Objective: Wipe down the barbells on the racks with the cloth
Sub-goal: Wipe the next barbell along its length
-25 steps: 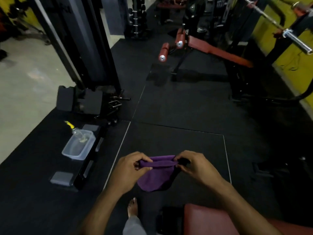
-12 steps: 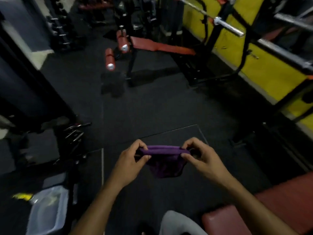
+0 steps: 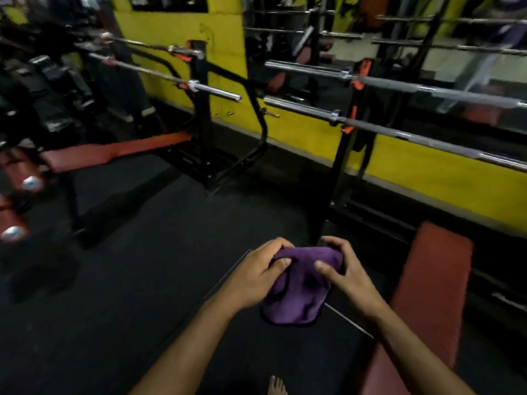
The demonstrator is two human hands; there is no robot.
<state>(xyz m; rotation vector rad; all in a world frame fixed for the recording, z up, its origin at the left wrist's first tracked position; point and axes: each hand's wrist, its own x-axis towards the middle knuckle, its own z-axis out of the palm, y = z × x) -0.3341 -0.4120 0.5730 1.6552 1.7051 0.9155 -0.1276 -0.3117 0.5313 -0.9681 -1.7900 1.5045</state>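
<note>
Cloth [image 3: 299,289] purple, soft, folded | left hand [image 3: 256,277], right hand [image 3: 346,273] pinching

Gym: we are seeing barbells [image 3: 399,132] sitting on black racks [image 3: 201,109], red padded benches [image 3: 114,151], dark rubber flooring [image 3: 128,266].

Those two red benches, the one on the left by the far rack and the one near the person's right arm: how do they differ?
The left bench lies farther off and runs sideways across the view toward its black rack; the right bench is close by and runs away from the person. The left bench looks long and narrow, the right bench broad. The right bench sits beside the right hand, which holds the purple cloth; the left bench is out of reach. Both are red padded pads.
</note>
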